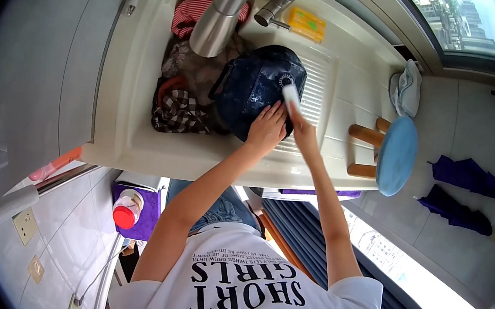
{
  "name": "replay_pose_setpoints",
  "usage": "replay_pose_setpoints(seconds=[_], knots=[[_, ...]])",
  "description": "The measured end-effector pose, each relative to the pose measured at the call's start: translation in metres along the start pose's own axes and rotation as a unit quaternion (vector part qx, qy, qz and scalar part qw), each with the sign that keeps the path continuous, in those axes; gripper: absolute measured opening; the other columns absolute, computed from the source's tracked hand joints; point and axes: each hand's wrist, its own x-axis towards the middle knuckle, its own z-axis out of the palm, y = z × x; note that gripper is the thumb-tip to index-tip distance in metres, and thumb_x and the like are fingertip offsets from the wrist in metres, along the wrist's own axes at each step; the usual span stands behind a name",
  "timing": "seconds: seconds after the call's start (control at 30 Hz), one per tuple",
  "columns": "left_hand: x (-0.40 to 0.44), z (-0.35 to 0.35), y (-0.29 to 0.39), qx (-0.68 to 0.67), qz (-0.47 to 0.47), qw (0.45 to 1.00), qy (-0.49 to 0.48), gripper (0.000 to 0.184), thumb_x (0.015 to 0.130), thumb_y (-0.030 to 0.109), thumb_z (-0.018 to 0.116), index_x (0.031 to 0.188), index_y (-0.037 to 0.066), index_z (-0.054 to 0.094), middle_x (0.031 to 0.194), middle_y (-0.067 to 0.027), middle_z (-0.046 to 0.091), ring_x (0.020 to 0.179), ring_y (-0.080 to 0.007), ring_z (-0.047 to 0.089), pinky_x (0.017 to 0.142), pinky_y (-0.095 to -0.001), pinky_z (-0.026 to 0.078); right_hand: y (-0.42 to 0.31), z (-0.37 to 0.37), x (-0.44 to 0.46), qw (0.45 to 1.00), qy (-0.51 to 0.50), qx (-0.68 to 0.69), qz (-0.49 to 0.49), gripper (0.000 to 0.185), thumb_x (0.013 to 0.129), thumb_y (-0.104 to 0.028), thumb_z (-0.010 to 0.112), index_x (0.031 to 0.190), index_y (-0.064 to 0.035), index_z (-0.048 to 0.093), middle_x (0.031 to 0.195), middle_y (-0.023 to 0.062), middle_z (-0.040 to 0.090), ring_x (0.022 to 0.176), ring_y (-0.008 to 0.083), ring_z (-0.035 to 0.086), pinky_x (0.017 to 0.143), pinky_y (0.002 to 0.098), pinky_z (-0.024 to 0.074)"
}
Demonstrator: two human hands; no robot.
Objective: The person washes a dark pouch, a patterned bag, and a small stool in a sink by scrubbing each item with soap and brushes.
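A wet dark blue bag [254, 88] lies over the edge between the sink basin and the ribbed washboard [314, 95]. My left hand [267, 127] presses on its lower part with the fingers laid out flat. In my right hand [304, 135] is a white brush-like tool [291, 96], slightly blurred, its far end against the bag near a round emblem. The tool's underside is hidden. Soaking in the basin beside the bag are a red-striped cloth [193, 13] and a black-and-white checked cloth [184, 110].
A metal faucet [216, 29] hangs over the basin. Behind the washboard lies a yellow packet [307, 25]. At the right, a blue-topped stool [397, 156] rests on its side near folded pale cloths [408, 90]. A red-lidded jar [127, 209] stands at lower left.
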Motion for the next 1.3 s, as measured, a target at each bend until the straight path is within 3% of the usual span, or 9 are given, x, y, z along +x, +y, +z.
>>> replay_pose_setpoints(seconds=[0.23, 0.3, 0.5, 0.63, 0.7, 0.97, 1.07, 1.23, 1.3], knots=[[-0.027, 0.007, 0.015, 0.095, 0.016, 0.995, 0.023, 0.041, 0.077, 0.026, 0.053, 0.105, -0.004, 0.050, 0.112, -0.0180, 0.050, 0.111, -0.0259, 0.044, 0.095, -0.0347, 0.032, 0.003, -0.012, 0.073, 0.978, -0.141, 0.021, -0.153, 0.030, 0.084, -0.008, 0.043, 0.110, -0.0150, 0.056, 0.078, 0.0070, 0.064, 0.048, 0.0141, 0.052, 0.053, 0.0273, 0.0467], [-0.038, -0.008, 0.014, 0.057, 0.034, 0.998, 0.024, 0.040, 0.078, 0.025, 0.052, 0.106, -0.004, 0.050, 0.111, -0.0182, 0.050, 0.110, -0.0263, 0.045, 0.095, -0.0340, 0.033, -0.032, -0.030, 0.067, 0.941, -0.294, 0.035, 0.167, 0.026, 0.087, -0.012, 0.040, 0.106, -0.0146, 0.059, 0.064, 0.0010, 0.058, 0.038, 0.0078, 0.041, 0.038, 0.0232, 0.0387], [-0.048, -0.004, 0.010, 0.030, 0.031, 0.989, -0.145, 0.039, 0.074, 0.014, 0.048, 0.109, -0.003, 0.046, 0.114, -0.0154, 0.048, 0.113, -0.0247, 0.042, 0.096, -0.0319, 0.032, -0.048, -0.037, 0.044, 0.784, -0.592, 0.041, 0.182, 0.026, 0.091, -0.020, 0.038, 0.110, -0.0130, 0.055, 0.049, -0.0036, 0.038, 0.035, 0.0039, 0.033, 0.033, 0.0181, 0.0299], [-0.047, 0.000, 0.005, 0.048, 0.104, 0.993, 0.000, 0.033, 0.076, 0.011, 0.047, 0.106, -0.002, 0.050, 0.115, -0.0136, 0.049, 0.114, -0.0217, 0.042, 0.097, -0.0307, 0.031, -0.085, -0.041, 0.065, 0.871, -0.481, -0.064, 0.079, 0.050, 0.090, -0.020, 0.040, 0.134, -0.0282, 0.018, 0.055, 0.0042, 0.048, 0.041, 0.0109, 0.043, 0.040, 0.0244, 0.0377], [-0.042, 0.000, 0.001, 0.049, 0.128, 0.991, 0.011, 0.032, 0.077, 0.011, 0.048, 0.107, -0.001, 0.050, 0.116, -0.0128, 0.049, 0.113, -0.0205, 0.042, 0.097, -0.0304, 0.031, -0.037, -0.024, 0.068, 0.903, -0.304, -0.165, -0.254, 0.052, 0.088, -0.018, 0.042, 0.133, -0.0300, 0.018, 0.062, 0.0097, 0.054, 0.049, 0.0225, 0.052, 0.051, 0.0324, 0.0436], [-0.018, 0.004, 0.028, -0.081, 0.002, 0.972, -0.222, 0.035, 0.079, 0.014, 0.051, 0.111, 0.002, 0.049, 0.120, -0.0094, 0.047, 0.111, -0.0176, 0.044, 0.095, -0.0295, 0.034, -0.029, -0.030, 0.055, 0.822, -0.402, -0.288, -0.283, 0.053, 0.083, -0.017, 0.043, 0.128, -0.0389, 0.026, 0.067, 0.0119, 0.057, 0.058, 0.0273, 0.057, 0.053, 0.0376, 0.0458], [-0.021, 0.036, 0.029, -0.041, 0.097, 0.994, 0.006, 0.033, 0.079, 0.014, 0.051, 0.110, 0.002, 0.050, 0.119, -0.0094, 0.048, 0.108, -0.0182, 0.046, 0.093, -0.0304, 0.036, -0.012, -0.035, 0.091, 0.794, -0.327, -0.351, -0.373, 0.047, 0.085, -0.023, 0.043, 0.127, -0.0393, 0.030, 0.060, 0.0107, 0.056, 0.050, 0.0258, 0.056, 0.044, 0.0356, 0.0443], [-0.003, 0.031, 0.037, -0.055, 0.075, 0.995, 0.020, 0.031, 0.080, 0.015, 0.050, 0.108, 0.003, 0.051, 0.118, -0.0104, 0.048, 0.108, -0.0201, 0.047, 0.092, -0.0315, 0.037, -0.015, -0.022, 0.089, 0.851, -0.215, -0.391, -0.278, 0.045, 0.086, -0.026, 0.039, 0.128, -0.0363, 0.027, 0.058, 0.0148, 0.056, 0.049, 0.0285, 0.057, 0.044, 0.0395, 0.0445], [0.004, 0.011, 0.045, -0.035, -0.077, 0.967, -0.241, 0.031, 0.079, 0.015, 0.051, 0.108, 0.004, 0.052, 0.119, -0.0092, 0.048, 0.108, -0.0198, 0.047, 0.091, -0.0312, 0.037, -0.002, -0.019, 0.061, 0.818, -0.279, -0.310, -0.396, 0.047, 0.085, -0.025, 0.041, 0.129, -0.0356, 0.027, 0.053, 0.0131, 0.053, 0.045, 0.0296, 0.054, 0.042, 0.0402, 0.0428]])
